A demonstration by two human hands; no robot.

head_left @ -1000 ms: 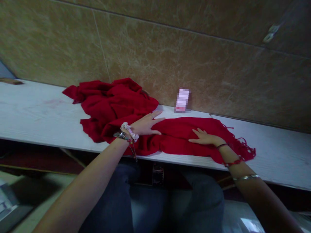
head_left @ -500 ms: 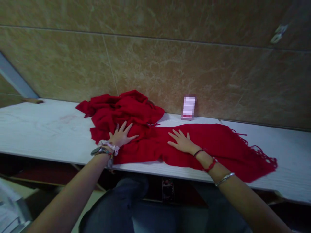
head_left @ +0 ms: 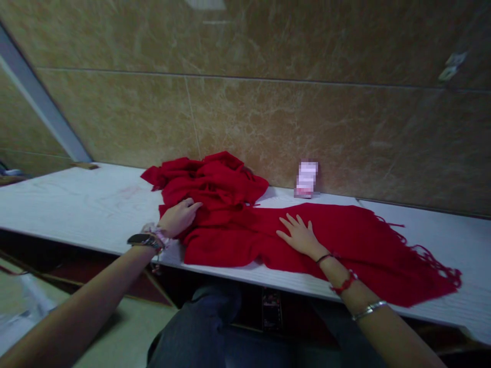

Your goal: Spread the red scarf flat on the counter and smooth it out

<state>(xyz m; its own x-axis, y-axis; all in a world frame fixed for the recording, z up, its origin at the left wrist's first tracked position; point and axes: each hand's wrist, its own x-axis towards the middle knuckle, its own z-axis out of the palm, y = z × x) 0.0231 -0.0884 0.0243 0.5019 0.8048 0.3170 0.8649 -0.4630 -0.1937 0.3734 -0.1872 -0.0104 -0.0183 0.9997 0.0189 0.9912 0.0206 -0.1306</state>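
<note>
A red fringed scarf lies lengthwise on a white wooden counter. Its right part is spread fairly flat, with tassels at the far right end, while the left part is bunched in loose folds against the wall. My left hand, with a watch and a scrunchie at the wrist, has its fingers curled into the left folds, closed on the cloth; the fingertips are partly hidden. Near the scarf's middle my right hand rests palm down and open, fingers spread on the fabric.
Behind the scarf a pixelated upright phone-like object leans on the brown tiled wall. The white counter extends to both sides. Dark shelf space lies under its front edge, and a small dark patterned box shows there.
My left hand went from lying flat with spread fingers to curled on the folds, a little lower left on the scarf. My right hand stays flat. The view has shifted slightly.
</note>
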